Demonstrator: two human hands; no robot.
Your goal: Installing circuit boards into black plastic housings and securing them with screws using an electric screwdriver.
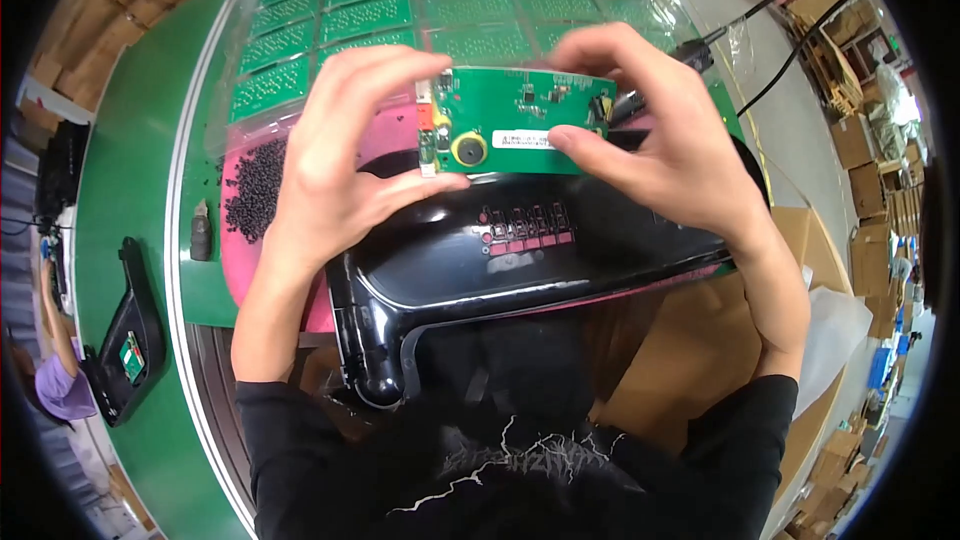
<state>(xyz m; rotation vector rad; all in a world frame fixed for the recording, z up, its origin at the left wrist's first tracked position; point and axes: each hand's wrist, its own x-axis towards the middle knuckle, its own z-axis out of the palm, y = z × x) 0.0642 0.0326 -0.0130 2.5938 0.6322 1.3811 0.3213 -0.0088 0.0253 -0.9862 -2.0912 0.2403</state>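
Item: green circuit board (520,120), long axis left-right, held just above black plastic housing (520,250) | Your left hand (345,160) pinches its left end; right hand (650,130) pinches its right end, thumb on white label | Both equally near | Housing lies directly beneath, on pink mat (240,260).
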